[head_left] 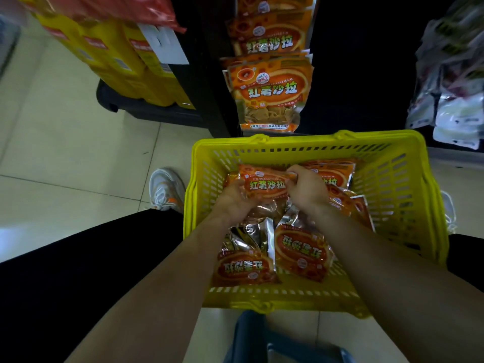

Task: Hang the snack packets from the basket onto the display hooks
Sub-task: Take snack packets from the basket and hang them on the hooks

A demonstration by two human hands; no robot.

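Forearms reach into the yellow basket (288, 143). The left hand (233, 199) and right hand (307, 190) each grip an end of one snack packet (264, 184), probably squaring it for hanging below the displayed packets (269, 93).

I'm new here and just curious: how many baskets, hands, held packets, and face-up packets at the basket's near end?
Yellow basket: 1
Hands: 2, left hand and right hand
Held packet: 1
Face-up near-end packets: 2, left packet and right packet
Total: 6

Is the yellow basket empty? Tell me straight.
No, several orange packets lie in the yellow basket, and the left hand and right hand grip a further packet between them.
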